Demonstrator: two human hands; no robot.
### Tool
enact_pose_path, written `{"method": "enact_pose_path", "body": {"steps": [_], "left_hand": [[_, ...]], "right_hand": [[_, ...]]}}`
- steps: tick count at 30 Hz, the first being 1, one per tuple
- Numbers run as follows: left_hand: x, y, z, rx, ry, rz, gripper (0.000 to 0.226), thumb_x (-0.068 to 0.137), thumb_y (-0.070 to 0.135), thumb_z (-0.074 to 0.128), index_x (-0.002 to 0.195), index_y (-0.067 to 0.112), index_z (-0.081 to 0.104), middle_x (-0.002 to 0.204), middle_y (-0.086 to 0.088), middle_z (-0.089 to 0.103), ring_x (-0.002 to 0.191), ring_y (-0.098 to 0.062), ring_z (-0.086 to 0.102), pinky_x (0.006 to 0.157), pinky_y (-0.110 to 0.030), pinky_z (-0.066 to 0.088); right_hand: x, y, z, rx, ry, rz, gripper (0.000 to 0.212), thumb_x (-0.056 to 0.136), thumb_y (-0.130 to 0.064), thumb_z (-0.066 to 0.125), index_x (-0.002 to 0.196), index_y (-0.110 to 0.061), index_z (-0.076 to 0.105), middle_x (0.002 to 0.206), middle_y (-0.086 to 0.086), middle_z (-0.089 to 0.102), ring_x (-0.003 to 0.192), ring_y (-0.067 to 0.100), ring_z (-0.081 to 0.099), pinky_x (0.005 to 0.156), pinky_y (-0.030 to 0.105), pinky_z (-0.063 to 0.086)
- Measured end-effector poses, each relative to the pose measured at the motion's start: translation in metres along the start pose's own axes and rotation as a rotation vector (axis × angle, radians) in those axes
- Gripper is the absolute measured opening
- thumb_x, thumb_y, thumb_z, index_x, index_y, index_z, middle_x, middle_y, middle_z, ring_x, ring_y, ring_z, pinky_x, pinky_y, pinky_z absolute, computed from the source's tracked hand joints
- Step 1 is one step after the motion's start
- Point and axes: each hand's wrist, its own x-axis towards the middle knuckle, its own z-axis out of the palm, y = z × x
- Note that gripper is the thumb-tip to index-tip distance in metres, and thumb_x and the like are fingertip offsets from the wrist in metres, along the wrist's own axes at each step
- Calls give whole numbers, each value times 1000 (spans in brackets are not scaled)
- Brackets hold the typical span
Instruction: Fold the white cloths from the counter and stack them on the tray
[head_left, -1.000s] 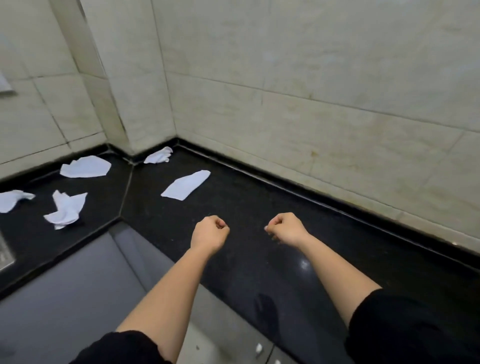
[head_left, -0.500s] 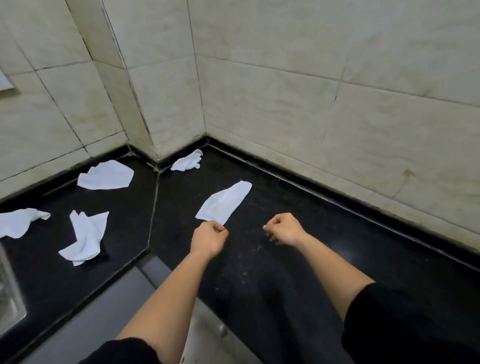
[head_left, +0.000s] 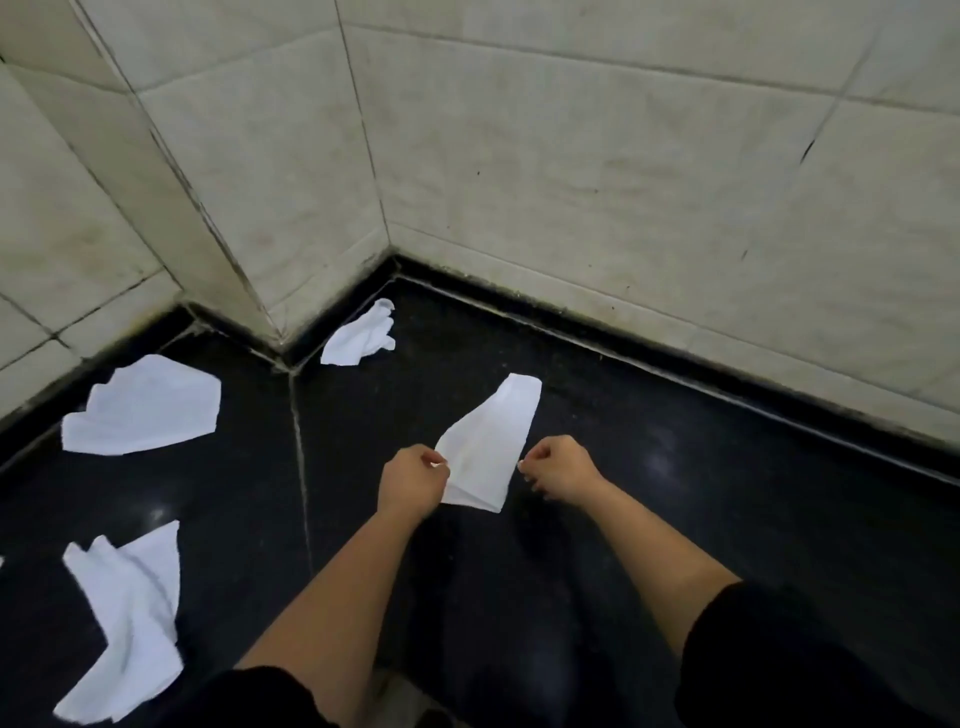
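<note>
A white cloth (head_left: 488, 447) lies partly folded on the black counter (head_left: 727, 519), near the tiled corner. My left hand (head_left: 413, 480) pinches the cloth's left edge between thumb and fingers. My right hand (head_left: 558, 467) has its fingers curled, and its fingertips meet the cloth's right edge. Three more white cloths lie loose: a crumpled one (head_left: 358, 338) in the corner, a flat one (head_left: 143, 408) at the left, and a rumpled one (head_left: 130, 623) at the lower left. No tray is in view.
Tiled walls (head_left: 623, 182) close the counter at the back and right, and a tiled pillar (head_left: 218, 208) juts out at the corner. A grout seam (head_left: 301, 467) runs across the counter left of my hands.
My view has moved closer to the corner. Both hands, which were curled and held nothing short of the cloth, have reached its near end, one on each side.
</note>
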Motion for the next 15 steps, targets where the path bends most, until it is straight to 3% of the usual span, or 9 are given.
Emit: {"method": "enact_pose_path", "body": {"steps": [4,7,9,13,15], "left_hand": [[54,-8,-6,36,-76,11,20,88,14,58,105,13,69,109,-7,69,100,-22,63,78,-26,45],[71,-13,-5,29,-86,26,30,88,12,58,117,9,66,115,-9,68,107,-24,62,80,-22,40],[85,-17,-2,3,-103,17,34,89,10,57,122,4,64,105,-6,69,103,-22,62,77,-20,37],[105,-15,5,-32,-120,12,34,88,12,59,121,8,66,116,-8,68,108,-23,62,80,-20,39],[113,-12,8,-51,-154,17,31,86,13,62,115,9,69,108,-3,70,102,-21,63,78,-21,40]], "right_hand": [[31,-16,24,14,75,61,9,89,-14,60,82,-9,62,86,7,65,79,19,62,75,38,55],[44,-24,40,3,129,94,15,90,-19,59,99,-7,64,97,4,62,91,20,60,76,30,50],[55,-32,53,-1,169,129,22,90,-22,58,106,-7,61,99,4,61,94,21,60,78,31,50],[74,-42,70,-13,254,185,28,90,-29,59,111,-11,56,105,4,60,95,22,61,80,33,53],[82,-47,76,-56,297,212,30,89,-33,60,107,-10,57,105,6,63,94,24,63,79,36,54]]}}
